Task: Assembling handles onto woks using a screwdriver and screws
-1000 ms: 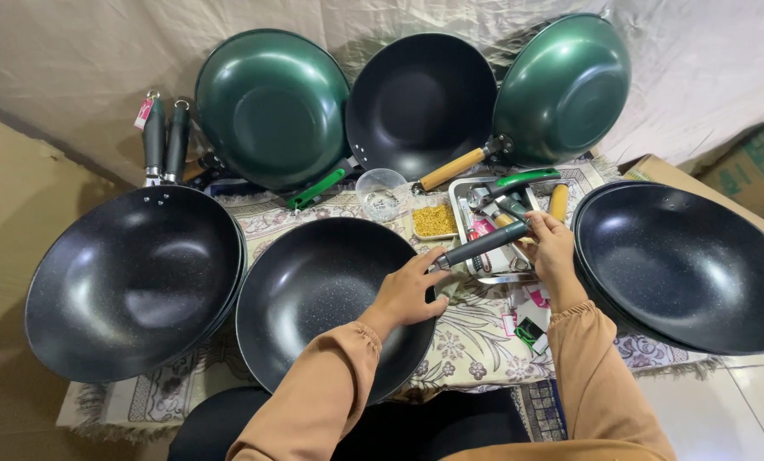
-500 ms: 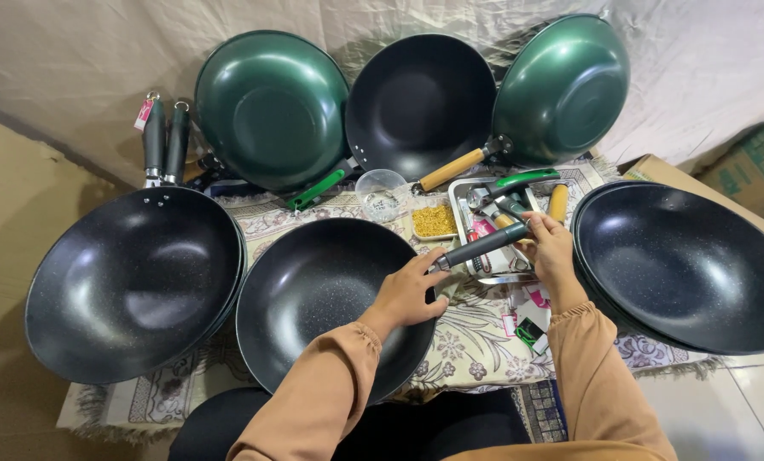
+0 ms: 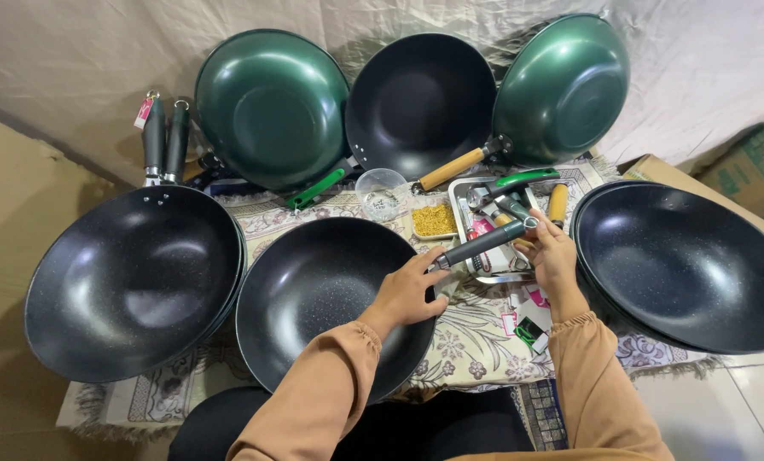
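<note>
A flowery cloth mat [image 3: 476, 341] lies on the floor, with a creased pale sheet [image 3: 75, 51] hanging behind it. At the mat's left edge sits a big black wok [image 3: 134, 282] on a stack. In the middle near the front edge is another black wok [image 3: 331, 299]. The left hand [image 3: 407, 290] rests on its rim by the handle, fingers curled around the rim. The right hand [image 3: 552, 256] is closed around the tip of the dark wok handle [image 3: 480, 245]. Just behind is a metal tray [image 3: 493, 230] with small parts, a dish of yellow bits [image 3: 434, 219] and a clear cup [image 3: 382, 192]. Green woks [image 3: 271, 107] lean on the sheet at the back. A black wok [image 3: 689, 265] fills the right edge.

Nothing has moved since half a second ago; both hands stay put.

The mat is crowded. Only a little bare cloth shows at the front right corner.
</note>
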